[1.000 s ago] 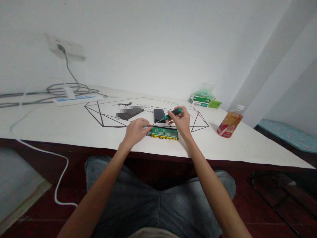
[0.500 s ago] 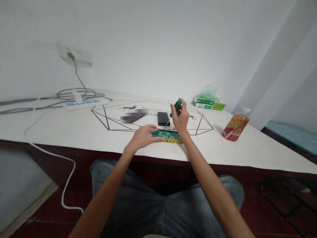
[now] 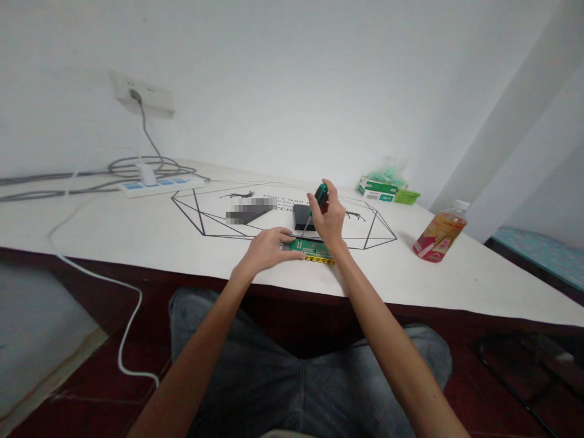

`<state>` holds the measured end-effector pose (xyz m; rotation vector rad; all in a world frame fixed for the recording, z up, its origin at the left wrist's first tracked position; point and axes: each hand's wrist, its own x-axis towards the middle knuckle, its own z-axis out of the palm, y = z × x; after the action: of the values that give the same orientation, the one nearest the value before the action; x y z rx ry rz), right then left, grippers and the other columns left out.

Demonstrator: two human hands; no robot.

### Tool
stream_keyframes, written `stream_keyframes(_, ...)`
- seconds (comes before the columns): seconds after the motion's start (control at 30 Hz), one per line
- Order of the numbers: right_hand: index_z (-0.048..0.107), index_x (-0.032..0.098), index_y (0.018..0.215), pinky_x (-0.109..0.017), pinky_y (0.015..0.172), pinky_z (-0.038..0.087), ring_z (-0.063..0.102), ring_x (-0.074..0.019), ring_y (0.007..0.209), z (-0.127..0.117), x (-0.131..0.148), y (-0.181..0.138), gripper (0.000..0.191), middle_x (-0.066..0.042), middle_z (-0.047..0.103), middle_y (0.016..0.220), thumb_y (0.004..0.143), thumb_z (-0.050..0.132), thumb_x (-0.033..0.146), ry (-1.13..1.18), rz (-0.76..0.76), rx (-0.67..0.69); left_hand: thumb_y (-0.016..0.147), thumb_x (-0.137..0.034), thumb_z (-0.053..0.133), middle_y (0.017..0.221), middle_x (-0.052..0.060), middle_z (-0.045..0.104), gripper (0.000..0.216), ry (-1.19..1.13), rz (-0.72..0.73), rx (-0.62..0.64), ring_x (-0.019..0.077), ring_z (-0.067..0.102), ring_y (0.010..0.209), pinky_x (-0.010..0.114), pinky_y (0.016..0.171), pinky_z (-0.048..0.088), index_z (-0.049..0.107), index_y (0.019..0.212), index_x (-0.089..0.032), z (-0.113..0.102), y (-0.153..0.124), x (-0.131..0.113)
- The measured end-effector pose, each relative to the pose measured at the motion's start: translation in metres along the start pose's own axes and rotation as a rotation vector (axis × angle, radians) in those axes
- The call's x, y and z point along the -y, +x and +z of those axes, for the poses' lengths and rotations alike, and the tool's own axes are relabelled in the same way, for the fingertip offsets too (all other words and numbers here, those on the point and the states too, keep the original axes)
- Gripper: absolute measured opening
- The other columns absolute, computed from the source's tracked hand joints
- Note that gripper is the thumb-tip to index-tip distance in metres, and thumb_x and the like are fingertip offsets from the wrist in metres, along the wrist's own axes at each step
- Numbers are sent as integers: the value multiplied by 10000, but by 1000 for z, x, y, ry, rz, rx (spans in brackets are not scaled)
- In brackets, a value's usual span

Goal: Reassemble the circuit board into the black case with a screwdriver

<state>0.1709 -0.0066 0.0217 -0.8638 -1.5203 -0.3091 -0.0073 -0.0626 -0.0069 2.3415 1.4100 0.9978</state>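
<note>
Circuit board: green circuit board [image 3: 309, 246] with a yellow row of connectors [image 3: 319, 260] along its near edge, on the white tabletop [image 3: 410, 286]; taken as dial centre, twelve toward the wall. Any markings too small to read from where I stand.
Left hand: left hand [image 3: 267, 249] grasping the board's nine o'clock end, thumb on the near side, fingers on the far side.
Right hand: right hand [image 3: 330, 222] closed around the green-and-black handle of a screwdriver [image 3: 322, 194]; shaft tilted, tip at the board's far edge. Contact with a screw cannot be told.
Tabletop lettering: "Don't wait" legible at twelve; remainder partly covered or blurred. Black angular lines and animal silhouettes surround it.
Black box: black box [image 3: 301, 218] at twelve, just beyond the board; no writing readable.
Dark object: dark object [image 3: 255, 213] at eleven, partly obscured.
Bottle: bottle [image 3: 441, 234] at three, red-and-amber, capped; label unreadable.
Carton: green-and-white carton [image 3: 376, 188] at one; print illegible.
Power strip: power strip [image 3: 162, 187] at ten, white plug inserted.
</note>
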Motion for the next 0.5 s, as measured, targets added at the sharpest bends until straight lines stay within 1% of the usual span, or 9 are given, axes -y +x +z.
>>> stream_keyframes(0.13, 525, 175, 1353, -279, 614, 426, 519, -129, 582, 0, 1, 0, 493, -26, 649, 811, 989, 495, 506, 24, 2, -27, 666, -651, 802, 1263, 85, 722, 542, 10, 7, 0, 318, 680, 1128, 374, 976, 515, 816, 991, -218, -1, 0, -1)
stream_keyframes(0.3, 505, 191, 1380, -280, 607, 427, 525, -136, 590, 1, -2, 0, 488, -19, 643, 794, 996, 479, 492, 7, 12, -12, 673, -652, 797, 1266, 88, 720, 539, 20, 14, 3, 316, 683, 1116, 392, 987, 507, 815, 1000, -224, -1, -1, 0)
stream_keyframes(0.5, 511, 191, 1353, -271, 599, 416, 510, -125, 575, 0, -2, -1, 485, -2, 629, 769, 989, 491, 511, 18, 21, -31, 666, -682, 786, 1273, 83, 717, 575, 12, 12, 3, 319, 681, 1118, 389, 980, 513, 815, 1007, -219, -1, -1, 1)
